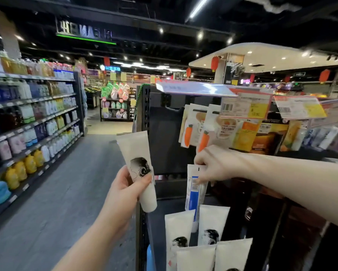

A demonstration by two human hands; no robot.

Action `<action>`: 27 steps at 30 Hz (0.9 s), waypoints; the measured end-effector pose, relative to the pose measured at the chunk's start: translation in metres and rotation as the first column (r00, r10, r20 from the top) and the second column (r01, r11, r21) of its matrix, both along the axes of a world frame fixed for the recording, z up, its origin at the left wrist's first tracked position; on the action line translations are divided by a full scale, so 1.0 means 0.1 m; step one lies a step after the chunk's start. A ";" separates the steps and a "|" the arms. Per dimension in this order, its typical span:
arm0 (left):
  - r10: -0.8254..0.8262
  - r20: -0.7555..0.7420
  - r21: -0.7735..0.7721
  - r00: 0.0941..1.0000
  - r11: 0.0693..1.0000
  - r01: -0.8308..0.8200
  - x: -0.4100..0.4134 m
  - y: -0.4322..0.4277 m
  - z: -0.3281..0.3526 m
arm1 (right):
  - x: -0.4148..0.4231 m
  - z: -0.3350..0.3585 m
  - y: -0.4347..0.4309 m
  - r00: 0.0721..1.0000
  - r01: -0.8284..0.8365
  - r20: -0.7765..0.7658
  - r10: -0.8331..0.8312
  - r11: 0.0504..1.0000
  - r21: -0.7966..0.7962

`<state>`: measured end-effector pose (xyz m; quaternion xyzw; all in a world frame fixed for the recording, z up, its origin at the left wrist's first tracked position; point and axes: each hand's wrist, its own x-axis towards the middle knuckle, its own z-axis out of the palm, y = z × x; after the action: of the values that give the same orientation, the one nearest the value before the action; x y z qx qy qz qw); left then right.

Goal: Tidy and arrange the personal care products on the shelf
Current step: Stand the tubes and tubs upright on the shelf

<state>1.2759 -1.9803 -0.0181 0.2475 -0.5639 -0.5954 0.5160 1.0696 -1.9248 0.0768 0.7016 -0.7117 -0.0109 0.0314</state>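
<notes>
My left hand (125, 189) grips a white tube (138, 165) with a black head drawing, held cap down and tilted in front of the dark shelf end. My right hand (213, 165) pinches the top of a white and blue tube (193, 192) that hangs cap down above the row. Below it, several matching white tubes (213, 223) stand cap down on the dark shelf (164, 212), two at the back and more in front.
Carrot-printed packets (195, 128) and orange boxes (266, 137) hang on the level above, under price tags (244, 106). A long shelf of bottles (33, 124) lines the left side of the grey aisle floor (66, 192).
</notes>
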 end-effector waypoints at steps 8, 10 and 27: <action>0.067 0.019 0.034 0.998 0.997 -0.068 -0.11 0.08 -0.09 | -0.04 -0.22 -0.09 0.998 -0.054 -0.032 0.061 0.981 0.187; 0.074 0.032 0.034 0.997 0.997 -0.075 -0.12 0.09 -0.10 | -0.05 -0.14 -0.08 0.995 -0.088 0.059 0.075 0.961 0.263; 0.070 0.075 0.036 0.995 0.997 -0.073 -0.11 0.16 -0.10 | -0.08 -0.07 -0.03 0.984 -0.110 0.172 0.035 0.889 0.444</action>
<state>1.2648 -1.9642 -0.0276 0.2995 -0.5617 -0.5777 0.5109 1.0612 -1.9281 0.0695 0.7144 -0.6631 -0.1187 -0.1892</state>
